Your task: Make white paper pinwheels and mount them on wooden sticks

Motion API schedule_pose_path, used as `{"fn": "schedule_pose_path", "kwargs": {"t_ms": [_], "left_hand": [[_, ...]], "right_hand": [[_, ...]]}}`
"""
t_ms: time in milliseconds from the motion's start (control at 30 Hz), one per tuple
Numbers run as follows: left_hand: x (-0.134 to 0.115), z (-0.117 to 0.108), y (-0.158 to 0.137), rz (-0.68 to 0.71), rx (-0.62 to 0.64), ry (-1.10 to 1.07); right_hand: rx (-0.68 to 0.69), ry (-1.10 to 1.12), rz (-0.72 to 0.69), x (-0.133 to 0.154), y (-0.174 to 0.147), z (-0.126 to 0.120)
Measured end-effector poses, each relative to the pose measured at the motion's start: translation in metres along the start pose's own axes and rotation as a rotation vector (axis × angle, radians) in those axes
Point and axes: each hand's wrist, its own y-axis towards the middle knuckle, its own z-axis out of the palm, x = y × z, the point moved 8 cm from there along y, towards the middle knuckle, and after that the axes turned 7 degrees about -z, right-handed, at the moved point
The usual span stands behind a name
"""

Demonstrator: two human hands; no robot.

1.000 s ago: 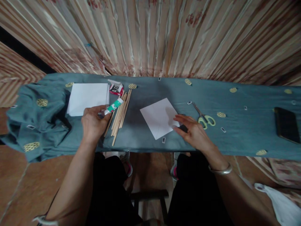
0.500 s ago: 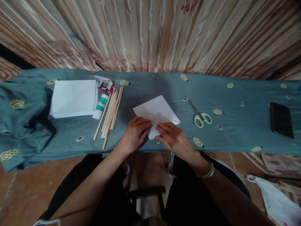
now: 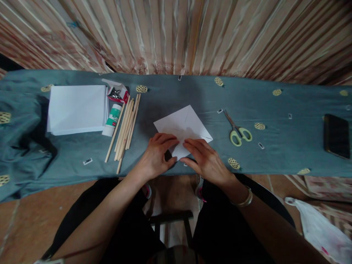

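Note:
A white sheet of paper (image 3: 187,123) lies on the cloth-covered table, turned like a diamond with one corner towards me. Crease lines and slits show near its right corner. My left hand (image 3: 158,154) grips its lower left side, fingers on top and thumb by the near corner. On the lower right side, my right hand (image 3: 206,159) has its fingertips on the paper and its thumb at the same near corner. Both hands partly cover the sheet. Green-handled scissors (image 3: 237,132) lie to the right of it.
Several wooden sticks (image 3: 126,128), a glue stick (image 3: 112,120), an opened small box of metal pieces (image 3: 117,92) and a stack of white paper (image 3: 77,110) are on the left. A black phone (image 3: 337,135) rests far right. Behind the table (image 3: 275,146) hangs a pleated curtain (image 3: 170,36).
The thumbs have moved to the paper's near corner, and the left thumb now stands further from its fingers. The view has shifted slightly; table items stay put.

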Motion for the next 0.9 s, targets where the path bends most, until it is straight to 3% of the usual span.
{"fn": "schedule_pose_path", "kwargs": {"t_ms": [233, 633, 900], "left_hand": [[-0.002, -0.001, -0.001, 0.031, 0.023, -0.022], [-0.005, -0.002, -0.003, 0.039, 0.056, -0.012], [-0.019, 0.006, -0.017, 0.125, -0.020, 0.105]], "right_hand": [[0.044, -0.037, -0.029, 0.003, -0.002, 0.003], [-0.062, -0.187, -0.191, 0.015, -0.004, -0.002], [-0.081, -0.189, -0.205, 0.017, -0.003, -0.004]]}}
